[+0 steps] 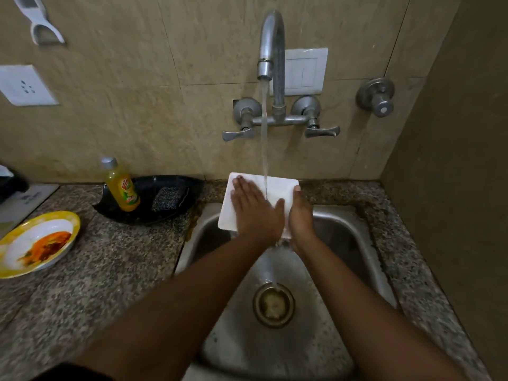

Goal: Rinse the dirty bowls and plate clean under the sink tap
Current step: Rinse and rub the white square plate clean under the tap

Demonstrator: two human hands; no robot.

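A white square plate (277,188) is tilted over the steel sink (343,229), under the stream running from the tap (270,45). My left hand (254,207) lies flat on the plate's face with its fingers straight and spread. My right hand (299,215) holds the plate by its right edge, thumb on the front. Water runs off the plate's lower edge and falls to the drain (273,303). A yellow-rimmed bowl (35,243) smeared with orange food stands on the counter at the left.
A black dish (165,188) behind the sink's left corner holds a yellow soap bottle (122,188) and a grey scrub pad (169,198). The speckled granite counter (118,265) surrounds the sink. Two lever handles (237,133) flank the tap. A wall stands close on the right.
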